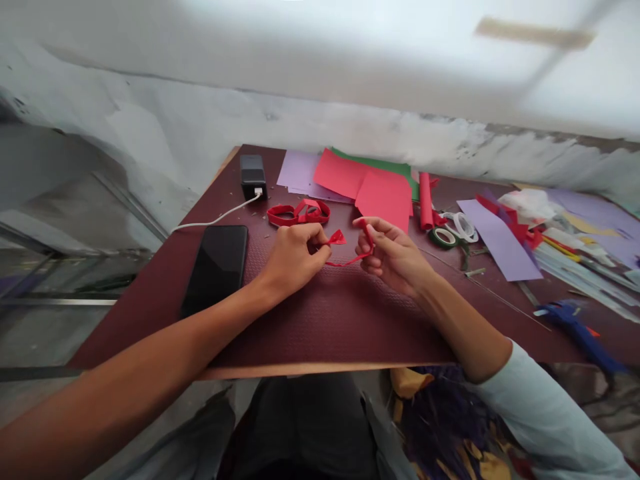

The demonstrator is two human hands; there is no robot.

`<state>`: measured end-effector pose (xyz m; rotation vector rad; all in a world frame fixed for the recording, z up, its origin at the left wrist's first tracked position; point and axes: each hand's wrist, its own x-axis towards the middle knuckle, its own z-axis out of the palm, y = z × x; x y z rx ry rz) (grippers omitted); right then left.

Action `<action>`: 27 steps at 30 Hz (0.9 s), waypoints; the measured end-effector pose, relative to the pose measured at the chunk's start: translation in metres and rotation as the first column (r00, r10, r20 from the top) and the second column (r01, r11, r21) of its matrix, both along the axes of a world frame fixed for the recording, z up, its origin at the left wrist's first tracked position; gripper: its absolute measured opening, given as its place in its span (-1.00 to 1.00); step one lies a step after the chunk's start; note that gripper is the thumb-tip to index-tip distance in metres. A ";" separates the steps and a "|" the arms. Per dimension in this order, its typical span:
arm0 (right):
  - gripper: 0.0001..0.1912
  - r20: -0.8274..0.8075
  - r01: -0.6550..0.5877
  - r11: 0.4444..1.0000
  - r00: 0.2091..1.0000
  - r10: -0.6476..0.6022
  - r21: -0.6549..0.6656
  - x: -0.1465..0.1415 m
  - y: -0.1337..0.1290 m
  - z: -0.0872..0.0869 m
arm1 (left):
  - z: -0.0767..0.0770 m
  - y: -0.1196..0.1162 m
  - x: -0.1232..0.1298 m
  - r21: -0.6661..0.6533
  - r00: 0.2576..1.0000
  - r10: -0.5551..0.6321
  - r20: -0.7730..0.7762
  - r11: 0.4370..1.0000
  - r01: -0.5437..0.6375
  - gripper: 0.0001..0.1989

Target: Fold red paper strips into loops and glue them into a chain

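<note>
A thin twisted red strip (345, 264) stretches between my two hands above the brown table (320, 333). My left hand (299, 255) is closed in a pinch on one part of it, and a small flared red end sticks out past the fingertips. My right hand (387, 255) grips the other end, which loops up between thumb and index finger. Just behind my left hand lies a bundle of folded red strips (300, 212).
A black phone (216, 267) and a power bank (253, 177) with a white cable lie left. Red sheets (385, 197) are at the back. Tape rolls (443, 237), a lilac sheet (500, 240) and a blue glue gun (575, 327) sit right.
</note>
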<state>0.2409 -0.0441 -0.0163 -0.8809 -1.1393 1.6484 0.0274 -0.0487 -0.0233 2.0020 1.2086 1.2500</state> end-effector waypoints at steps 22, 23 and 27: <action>-0.85 0.370 -0.089 0.716 0.895 -0.248 0.693 0.015 0.007 -0.016 | -0.001 -0.001 0.000 -0.004 0.998 -0.044 -0.036 0.999 0.044 -0.88; -0.86 0.363 -0.083 0.709 0.896 -0.255 0.701 0.014 0.007 -0.016 | -0.001 -0.001 0.000 -0.002 0.998 -0.048 -0.036 0.999 0.048 -0.88; -0.86 0.368 -0.079 0.690 0.885 -0.284 0.720 0.014 0.008 -0.019 | 0.000 -0.002 0.000 0.005 0.998 -0.059 -0.039 0.998 0.059 -0.86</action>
